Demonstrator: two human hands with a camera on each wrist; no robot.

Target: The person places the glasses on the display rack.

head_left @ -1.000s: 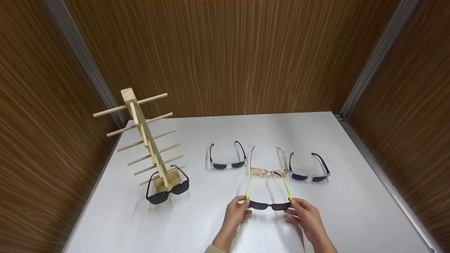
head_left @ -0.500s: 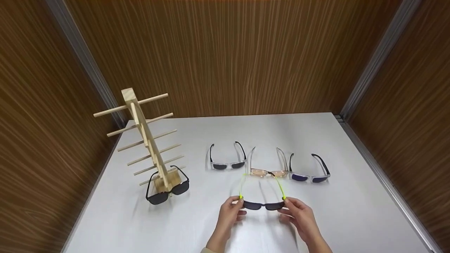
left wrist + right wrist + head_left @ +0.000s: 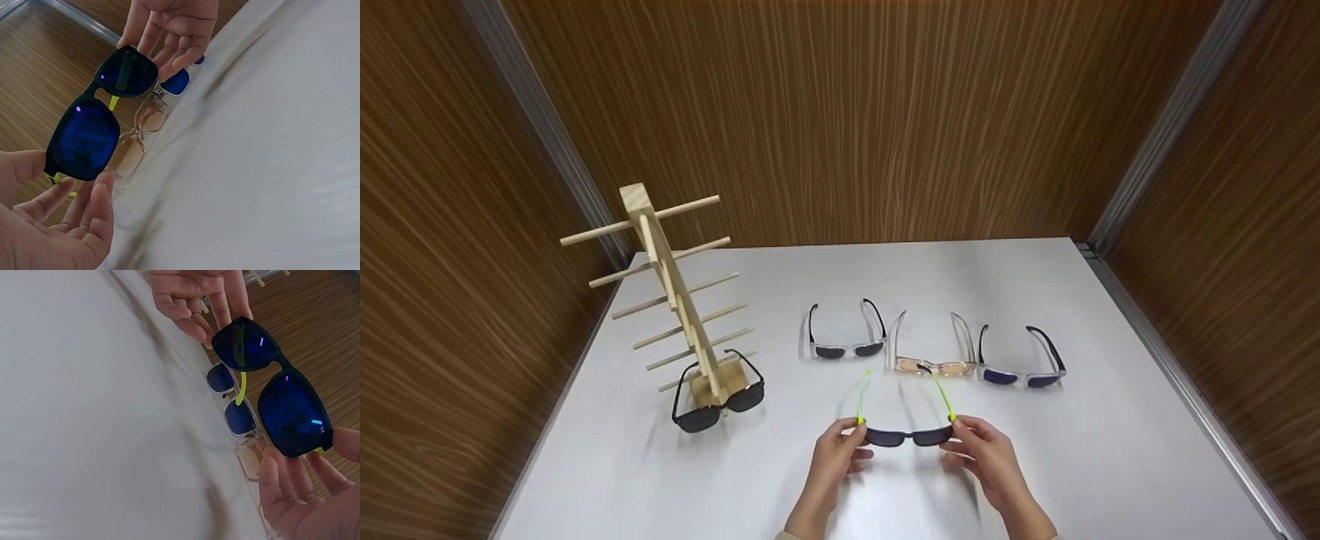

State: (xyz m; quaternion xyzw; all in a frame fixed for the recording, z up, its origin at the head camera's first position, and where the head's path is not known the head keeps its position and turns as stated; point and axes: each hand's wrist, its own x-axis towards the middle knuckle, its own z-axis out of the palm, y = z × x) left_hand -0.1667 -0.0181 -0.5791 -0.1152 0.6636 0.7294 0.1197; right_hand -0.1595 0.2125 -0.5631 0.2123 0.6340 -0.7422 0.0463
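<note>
Both hands hold one pair of sunglasses [image 3: 886, 437] with a black front and yellow-green temples, above the near part of the table. My left hand [image 3: 832, 459] pinches its left hinge corner between thumb and fingers. At the opposite corner my right hand [image 3: 988, 459] pinches in the same way. The temples are unfolded and point away from me. In the left wrist view the dark lenses [image 3: 87, 138] shine blue, with the left thumb and fingers at the frame's lower corner. The right wrist view shows the right fingers [image 3: 281, 481] at the other end.
A wooden rack [image 3: 679, 300] with several pegs stands at the left, black sunglasses [image 3: 724, 409] hanging low on it. Behind the hands lie clear-framed sunglasses [image 3: 849, 351], peach-tinted glasses [image 3: 935, 367] and dark-lensed, clear-framed sunglasses [image 3: 1020, 379]. Wood-grain walls [image 3: 840, 120] enclose the white table [image 3: 1125, 450].
Both hands have moved left together, carrying the yellow-green-templed sunglasses from in front of the peach glasses toward the rack. Their grip is the same, and the other glasses stay put.
</note>
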